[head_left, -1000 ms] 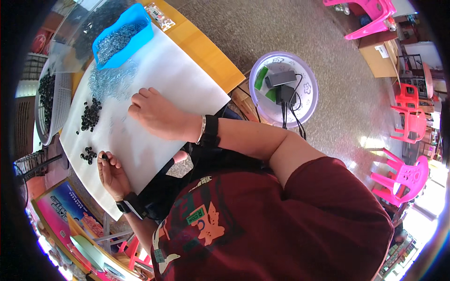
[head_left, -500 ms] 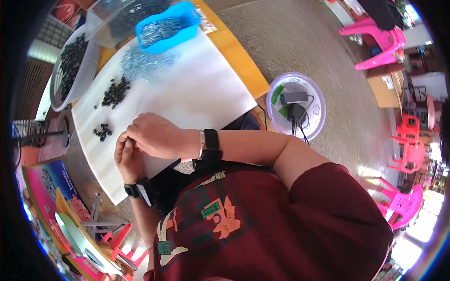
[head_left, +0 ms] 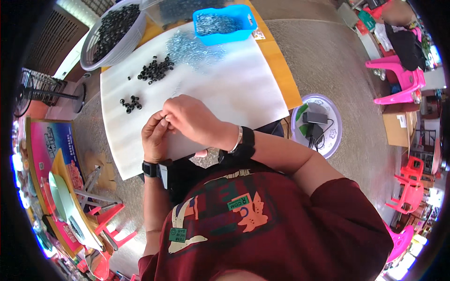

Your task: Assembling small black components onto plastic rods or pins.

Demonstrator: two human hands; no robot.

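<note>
Left hand (head_left: 156,134) and right hand (head_left: 193,121) met close to near edge of paper (head_left: 234,84), fingers curled, tips together; could not tell whether closed on anything. Small bead pile (head_left: 131,104) lay by left edge, big bead pile (head_left: 156,70) toward far-left corner, blue tray (head_left: 227,38) at far-right corner. Shirt's green patches (head_left: 238,203) bore lettering.

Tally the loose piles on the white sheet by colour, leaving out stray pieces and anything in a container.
Black: 2, a larger pile and a smaller pile nearer the hands
Silvery blue: 1, a spread-out pile beside the blue basket
Total: 3 piles
</note>
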